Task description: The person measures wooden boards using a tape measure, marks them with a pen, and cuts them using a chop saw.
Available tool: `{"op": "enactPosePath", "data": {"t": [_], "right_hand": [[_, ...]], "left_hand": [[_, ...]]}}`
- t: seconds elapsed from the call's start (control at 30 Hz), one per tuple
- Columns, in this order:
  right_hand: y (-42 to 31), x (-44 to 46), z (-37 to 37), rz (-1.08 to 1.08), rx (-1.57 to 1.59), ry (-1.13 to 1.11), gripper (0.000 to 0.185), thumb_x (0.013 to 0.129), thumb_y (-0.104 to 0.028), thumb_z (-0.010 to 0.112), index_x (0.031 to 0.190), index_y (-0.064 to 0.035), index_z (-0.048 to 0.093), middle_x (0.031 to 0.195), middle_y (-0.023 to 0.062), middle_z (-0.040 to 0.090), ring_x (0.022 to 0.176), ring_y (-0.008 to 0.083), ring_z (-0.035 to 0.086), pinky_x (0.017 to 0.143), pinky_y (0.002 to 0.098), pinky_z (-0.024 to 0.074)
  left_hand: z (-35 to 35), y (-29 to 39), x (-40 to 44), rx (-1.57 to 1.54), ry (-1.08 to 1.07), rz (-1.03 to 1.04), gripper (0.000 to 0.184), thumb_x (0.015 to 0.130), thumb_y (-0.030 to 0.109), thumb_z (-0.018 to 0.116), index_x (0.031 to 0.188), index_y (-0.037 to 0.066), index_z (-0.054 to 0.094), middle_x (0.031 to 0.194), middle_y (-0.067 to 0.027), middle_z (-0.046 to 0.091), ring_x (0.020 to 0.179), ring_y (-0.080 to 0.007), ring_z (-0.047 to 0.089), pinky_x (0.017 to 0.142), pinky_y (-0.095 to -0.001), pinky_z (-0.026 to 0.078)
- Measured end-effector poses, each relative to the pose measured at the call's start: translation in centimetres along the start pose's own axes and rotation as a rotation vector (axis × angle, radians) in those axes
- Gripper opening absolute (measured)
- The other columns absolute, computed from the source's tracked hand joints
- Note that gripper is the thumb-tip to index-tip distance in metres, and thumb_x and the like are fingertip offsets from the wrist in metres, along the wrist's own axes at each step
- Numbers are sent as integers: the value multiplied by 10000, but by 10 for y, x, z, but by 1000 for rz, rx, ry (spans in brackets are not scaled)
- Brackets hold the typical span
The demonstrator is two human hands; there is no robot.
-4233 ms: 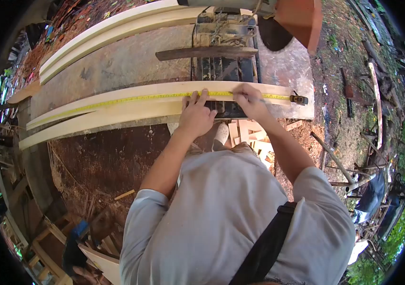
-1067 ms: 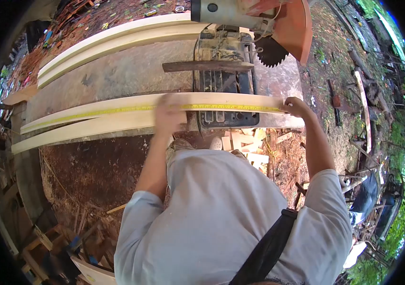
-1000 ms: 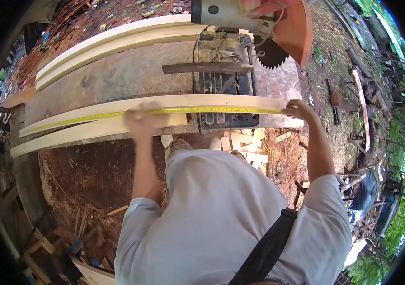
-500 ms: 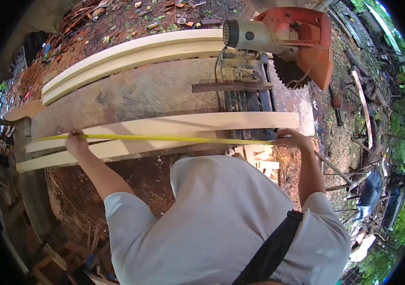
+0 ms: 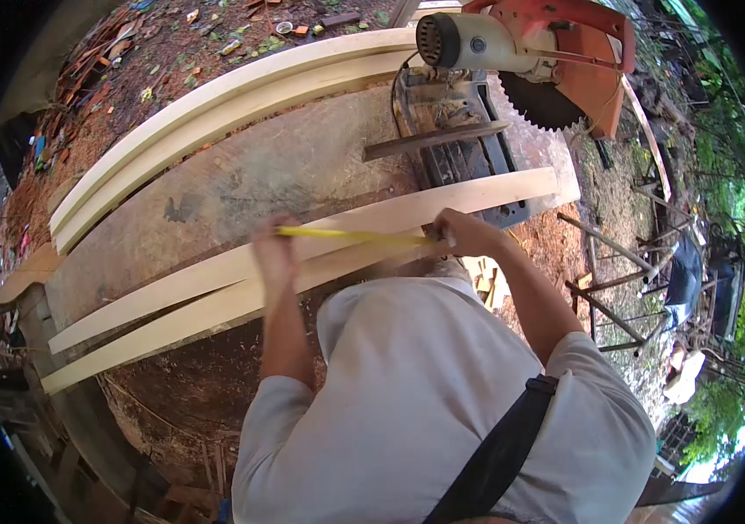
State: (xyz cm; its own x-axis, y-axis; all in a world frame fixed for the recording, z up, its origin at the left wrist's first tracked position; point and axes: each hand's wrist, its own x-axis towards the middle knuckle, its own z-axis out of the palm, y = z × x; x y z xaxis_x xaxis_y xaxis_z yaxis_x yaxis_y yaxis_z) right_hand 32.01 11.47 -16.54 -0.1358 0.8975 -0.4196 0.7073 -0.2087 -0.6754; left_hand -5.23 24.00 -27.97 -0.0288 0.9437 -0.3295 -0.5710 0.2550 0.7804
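Note:
A yellow tape measure (image 5: pixel 351 234) stretches between my two hands, above the boards. My left hand (image 5: pixel 275 251), smeared by motion, is closed at the tape's left end. At the other end, my right hand (image 5: pixel 462 232) has its fingers closed round the tape; whether a case is inside cannot be seen. Under the tape lies a long pale board (image 5: pixel 163 286), reaching right across the saw base. A second pale board (image 5: pixel 158 339) lies along the near edge of the worktable (image 5: pixel 276 162), partly hidden by my arms and shirt.
A red and grey miter saw (image 5: pixel 521 48) with a bare toothed blade (image 5: pixel 543 103) stands at the right of the table. A dark wooden strip (image 5: pixel 434 141) crosses its base. More pale boards (image 5: pixel 215 113) line the far edge. Wood offcuts (image 5: pixel 488 278) lie below right.
My left hand has come in from the far left toward my right hand, and the stretch of tape between them is much shorter. My right hand has shifted left. The view has turned slightly.

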Motion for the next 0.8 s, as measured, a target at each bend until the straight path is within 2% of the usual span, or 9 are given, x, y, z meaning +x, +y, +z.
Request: {"op": "enactPosePath", "data": {"t": [0.07, 0.23, 0.4, 0.47, 0.57, 0.6, 0.67, 0.73, 0.8], "right_hand": [[-34, 9, 14, 62, 85, 17, 592, 709, -383, 858, 1081, 9, 614, 1030, 199, 651, 914, 292, 630, 800, 391, 501], [-84, 24, 26, -111, 208, 244, 742, 683, -354, 877, 1229, 7, 529, 1041, 209, 622, 976, 331, 607, 887, 387, 481], [-42, 21, 15, -208, 290, 462, 505, 871, -256, 724, 1246, 13, 519, 1139, 216, 589, 1062, 353, 581, 943, 404, 462], [24, 9, 2, -174, 185, 661, 333, 981, -207, 557, 1242, -4, 530, 1061, 186, 624, 1024, 320, 608, 921, 389, 479], [124, -16, -32, 197, 571, 1055, 302, 997, -215, 511, 1215, -8, 542, 953, 151, 655, 894, 261, 630, 804, 381, 492], [182, -24, -38, 242, 34, 1231, 355, 984, -279, 561, 1209, -5, 538, 978, 180, 646, 910, 315, 630, 818, 411, 485], [206, -40, -58, 621, 258, 1401, 470, 948, -361, 618, 1164, 47, 530, 1059, 228, 633, 951, 389, 622, 845, 443, 475], [312, -45, -54, 816, 375, 1287, 446, 919, -364, 647, 1129, 26, 592, 1054, 143, 656, 926, 256, 602, 777, 403, 467], [273, -51, -63, 814, 657, 1218, 428, 895, -377, 667, 1095, -2, 610, 1027, 117, 661, 890, 231, 592, 756, 389, 452]], "left_hand": [[61, -26, -38, -171, -180, -251, 271, 1033, 216, 499, 1016, -21, 629, 996, -179, 684, 883, -258, 671, 915, -397, 546], [143, -47, -84, 58, -328, -580, 371, 1055, 351, 412, 1094, 37, 606, 1018, -123, 673, 986, -237, 647, 923, -439, 512], [160, -25, -76, -187, -395, -860, 295, 1023, 323, 502, 1111, 55, 586, 943, -85, 657, 921, -213, 657, 840, -372, 543], [153, -10, -46, 296, -349, -594, 271, 979, 299, 594, 1078, 47, 591, 931, -86, 653, 876, -215, 644, 787, -383, 526], [121, -19, 54, 1289, -241, 320, 324, 889, 250, 683, 1040, -16, 576, 936, -152, 633, 838, -328, 609, 735, -469, 474], [109, -20, 86, 1452, -136, 621, 353, 855, 228, 708, 1041, -38, 570, 949, -187, 629, 815, -370, 597, 718, -495, 458], [103, 2, 127, 1463, -201, 474, 475, 838, 290, 707, 1113, -67, 559, 1065, -266, 607, 917, -428, 581, 816, -498, 450], [61, -11, 175, 1602, -245, 589, 524, 843, 326, 692, 1155, -70, 549, 1124, -290, 593, 961, -431, 581, 844, -504, 439], [61, -12, 181, 1740, -287, 705, 574, 848, 362, 677, 1197, -72, 539, 1183, -315, 579, 1006, -435, 582, 871, -511, 429]]}}
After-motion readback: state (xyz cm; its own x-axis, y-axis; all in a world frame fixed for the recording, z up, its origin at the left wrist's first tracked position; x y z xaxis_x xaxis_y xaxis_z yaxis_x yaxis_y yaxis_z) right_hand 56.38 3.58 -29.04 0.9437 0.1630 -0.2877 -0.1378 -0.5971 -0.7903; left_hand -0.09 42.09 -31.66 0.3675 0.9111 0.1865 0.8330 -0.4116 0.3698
